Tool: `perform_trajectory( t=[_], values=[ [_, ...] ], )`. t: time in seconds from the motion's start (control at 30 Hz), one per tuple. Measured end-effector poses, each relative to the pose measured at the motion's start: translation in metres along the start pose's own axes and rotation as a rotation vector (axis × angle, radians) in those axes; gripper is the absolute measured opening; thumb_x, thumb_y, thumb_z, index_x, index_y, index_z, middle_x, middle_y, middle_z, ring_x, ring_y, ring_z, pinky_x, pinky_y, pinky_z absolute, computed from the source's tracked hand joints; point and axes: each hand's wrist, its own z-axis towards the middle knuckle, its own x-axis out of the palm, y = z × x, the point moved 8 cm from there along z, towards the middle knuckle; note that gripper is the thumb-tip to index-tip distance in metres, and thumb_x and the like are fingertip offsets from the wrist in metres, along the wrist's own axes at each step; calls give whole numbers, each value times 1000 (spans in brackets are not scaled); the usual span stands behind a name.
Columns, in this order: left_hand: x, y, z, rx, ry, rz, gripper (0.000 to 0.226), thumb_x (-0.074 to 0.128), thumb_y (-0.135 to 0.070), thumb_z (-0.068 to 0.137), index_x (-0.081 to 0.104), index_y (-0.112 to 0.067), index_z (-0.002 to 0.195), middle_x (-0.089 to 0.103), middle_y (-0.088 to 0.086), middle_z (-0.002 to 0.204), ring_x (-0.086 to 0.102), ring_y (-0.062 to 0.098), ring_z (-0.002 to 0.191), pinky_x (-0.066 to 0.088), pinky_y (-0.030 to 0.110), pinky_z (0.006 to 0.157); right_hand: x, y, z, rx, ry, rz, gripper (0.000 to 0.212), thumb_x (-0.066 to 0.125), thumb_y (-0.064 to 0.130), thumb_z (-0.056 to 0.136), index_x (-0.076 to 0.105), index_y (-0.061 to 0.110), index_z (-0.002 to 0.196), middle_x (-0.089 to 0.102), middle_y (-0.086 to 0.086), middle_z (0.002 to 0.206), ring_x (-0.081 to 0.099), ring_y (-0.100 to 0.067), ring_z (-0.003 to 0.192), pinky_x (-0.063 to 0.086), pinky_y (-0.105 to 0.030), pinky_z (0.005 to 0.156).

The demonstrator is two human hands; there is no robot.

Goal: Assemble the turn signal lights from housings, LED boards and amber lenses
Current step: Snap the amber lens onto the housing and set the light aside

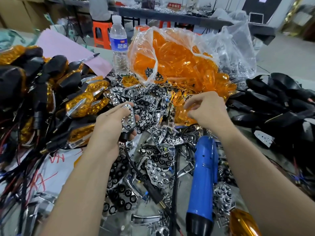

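My left hand (112, 121) grips a black housing with a chrome reflector board (129, 116) seated in it; a black wire hangs down from it. My right hand (206, 109) hovers with curled fingers over loose amber lenses (183, 114) at the foot of a clear bag of amber lenses (172, 55); whether the fingers pinch one I cannot tell. Chrome reflector boards (153, 167) lie scattered between my arms.
Finished amber lights with wires (51, 92) are piled at the left. Black housings (279, 106) are heaped at the right. A blue electric screwdriver (203, 176) lies by my right forearm. A water bottle (118, 43) and a pink sheet (68, 46) stand behind.
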Motion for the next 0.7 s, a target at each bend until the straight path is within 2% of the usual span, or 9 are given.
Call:
perform_trajectory(
  t=[0.1,0.2,0.3,0.37,0.4,0.43,0.5,0.6,0.7],
  values=[
    [1,0,-1,2,5,-2,29,57,-17,102,83,-27,96,79,11,87,59,24,50,50,31,45,-6,2,-5,-2,36,85,40,77,-4,80,77,32,97,75,14,99,74,-10,77,65,-30,67],
    [2,1,-3,-1,9,1,28,58,-17,102,83,-28,95,80,11,89,60,24,50,50,30,44,5,12,-6,-81,162,-160,37,78,8,83,76,31,112,74,13,101,73,-8,81,62,-23,67],
    [3,1,-3,-3,19,-2,25,58,-17,102,80,-26,103,80,11,90,61,24,51,49,29,43,13,21,-10,-134,167,-418,28,81,27,83,79,31,111,76,10,104,72,-14,91,62,-36,86],
    [5,0,-3,-7,29,-2,25,56,-15,102,79,-23,105,80,11,89,62,24,52,51,30,43,19,30,-15,-205,139,-538,31,79,30,84,77,35,115,75,11,107,70,-15,99,58,-39,95],
    [6,0,-4,-13,34,-7,25,56,-14,102,79,-22,105,80,11,88,64,25,53,52,30,45,25,32,-17,-238,163,-546,33,79,27,86,76,37,117,72,13,108,70,-10,95,58,-37,91],
    [7,1,-4,-21,39,-18,25,56,-13,103,80,-21,103,79,12,87,65,25,55,55,31,47,33,31,-19,-241,211,-518,33,77,24,88,76,39,117,71,16,110,69,-2,81,60,-32,78],
    [8,2,-5,-31,53,-40,29,56,-12,103,82,-22,94,79,12,85,67,26,58,59,34,53,38,27,-22,-199,239,-445,25,75,19,90,79,39,105,74,19,92,56,3,47,46,-19,46],
    [10,2,-4,-35,65,-56,32,56,-11,104,83,-20,90,77,13,82,68,26,60,61,35,55,17,21,-21,-142,35,-325,7,77,25,90,80,29,84,68,10,64,57,-8,47,43,-21,45],
    [12,2,-3,-36,72,-71,25,56,-10,103,80,-14,99,76,13,80,66,27,59,59,34,54,7,14,-29,-58,20,-34,15,80,31,88,77,17,84,75,-1,74,65,-18,49,48,-21,46]
  ],
)
